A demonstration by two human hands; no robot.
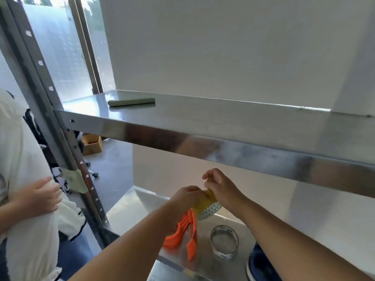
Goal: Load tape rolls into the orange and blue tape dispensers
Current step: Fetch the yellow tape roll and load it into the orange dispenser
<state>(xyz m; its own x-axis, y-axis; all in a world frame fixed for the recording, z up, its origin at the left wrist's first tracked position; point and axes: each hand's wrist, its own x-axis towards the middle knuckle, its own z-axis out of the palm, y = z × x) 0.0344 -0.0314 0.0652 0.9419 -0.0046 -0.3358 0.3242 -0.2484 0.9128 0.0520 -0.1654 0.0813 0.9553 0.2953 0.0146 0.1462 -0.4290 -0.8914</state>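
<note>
My left hand (183,199) and my right hand (221,189) meet over the lower steel shelf (129,207). Between them they hold a yellowish tape roll (209,208) with a patterned core, tilted, my fingers pinching at its top edge. Just below the roll the orange tape dispenser (182,234) hangs under my left hand, its handle pointing down toward the shelf. A second, clear tape roll (224,242) stands on the shelf to the right. The blue dispenser (256,262) shows partly behind my right forearm.
An upper steel shelf (203,126) juts out just above my hands, with a flat green bar (131,102) lying on it. A shelf post (87,179) rises at left. Another person in white (28,199) stands at far left. A cardboard box (91,145) sits on the floor.
</note>
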